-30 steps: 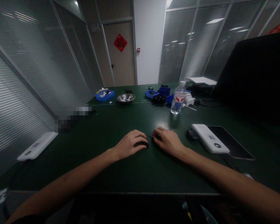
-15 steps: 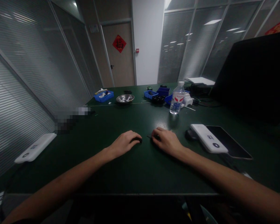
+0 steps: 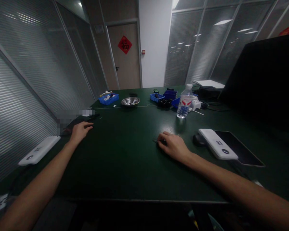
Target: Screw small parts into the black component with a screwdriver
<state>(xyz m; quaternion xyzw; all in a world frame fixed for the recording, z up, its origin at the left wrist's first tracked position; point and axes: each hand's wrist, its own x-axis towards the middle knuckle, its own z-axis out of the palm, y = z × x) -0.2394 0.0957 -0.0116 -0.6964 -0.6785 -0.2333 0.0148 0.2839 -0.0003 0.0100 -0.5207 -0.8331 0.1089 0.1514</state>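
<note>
My right hand [image 3: 172,145] rests on the dark green table [image 3: 125,160] with fingers curled around a thin dark tool whose tip [image 3: 155,141] pokes out to the left. My left hand [image 3: 80,130] lies far out to the left, near a dark flat object [image 3: 69,130] at the table's left edge. Its fingers point right and lie loosely together; whether the small dark piece it covered before is under them is hidden.
A white power bank [image 3: 218,143] and a black phone [image 3: 239,151] lie right of my right hand, with a dark round item [image 3: 197,139] beside them. Another white device [image 3: 38,150] lies at left. A water bottle [image 3: 185,101], blue bins [image 3: 108,98], a metal bowl [image 3: 130,101] and a black monitor [image 3: 267,80] stand farther back.
My left hand has left the middle of the table and swung far left to the table's edge. The small dark piece under it is no longer in the middle. My right hand stayed put.
</note>
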